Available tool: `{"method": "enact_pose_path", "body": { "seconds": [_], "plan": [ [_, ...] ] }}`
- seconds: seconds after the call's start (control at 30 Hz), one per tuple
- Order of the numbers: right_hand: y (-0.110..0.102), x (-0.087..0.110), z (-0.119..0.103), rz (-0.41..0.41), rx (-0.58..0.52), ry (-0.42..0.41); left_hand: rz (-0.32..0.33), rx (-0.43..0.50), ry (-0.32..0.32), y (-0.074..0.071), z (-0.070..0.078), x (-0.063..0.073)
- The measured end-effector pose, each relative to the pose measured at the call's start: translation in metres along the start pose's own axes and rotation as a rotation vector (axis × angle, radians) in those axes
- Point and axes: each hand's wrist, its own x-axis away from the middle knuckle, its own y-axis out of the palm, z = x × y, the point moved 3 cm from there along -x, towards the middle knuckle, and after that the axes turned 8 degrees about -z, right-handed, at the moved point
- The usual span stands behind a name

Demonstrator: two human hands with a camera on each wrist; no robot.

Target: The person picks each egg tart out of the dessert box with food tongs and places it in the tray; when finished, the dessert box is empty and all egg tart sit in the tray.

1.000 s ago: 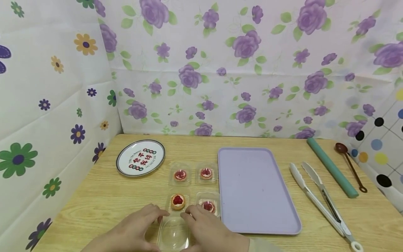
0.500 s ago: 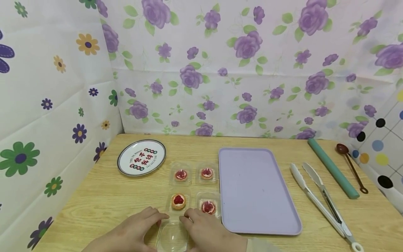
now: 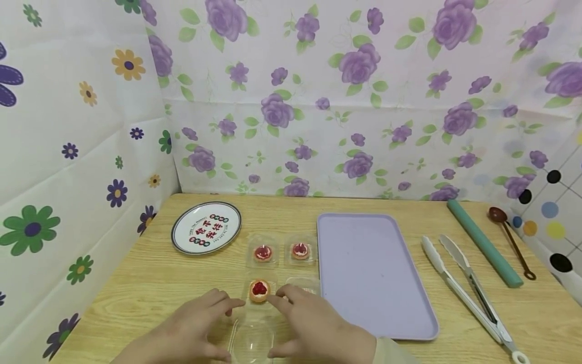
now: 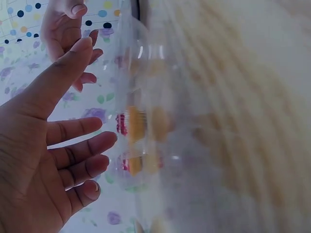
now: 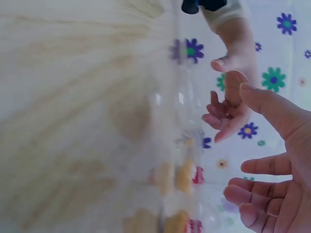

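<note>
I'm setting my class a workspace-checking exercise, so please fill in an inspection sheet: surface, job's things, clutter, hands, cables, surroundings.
Surface: wooden table, light grain.
Job's things: clear plastic piece between the hands; three tarts in clear boxes; another box partly hidden.
Clutter: plate left; lilac tray, tongs, green rod, brown ladle right.
Left hand: fingers apart, gripping nothing.
Right hand: likewise.
Cables: nothing seen.
Surroundings: flowered sheets behind and left, dotted sheet right.
</note>
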Motion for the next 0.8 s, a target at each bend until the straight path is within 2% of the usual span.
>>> {"method": "enact_pose_path", "body": {
  "seconds": [0.2,0.33,0.8],
  "plan": [
    [-0.013,0.0,0.008,0.012,-0.038,0.033,0.129,-0.016,0.082,-0.011,-0.002,-0.01],
    [-0.021,0.0,0.012,0.014,-0.064,0.055,0.175,-0.02,0.082,-0.015,-0.005,-0.023],
    [-0.039,0.002,0.026,0.099,0.01,0.033,0.287,0.026,0.14,-0.025,-0.003,-0.057]
  ]
}}
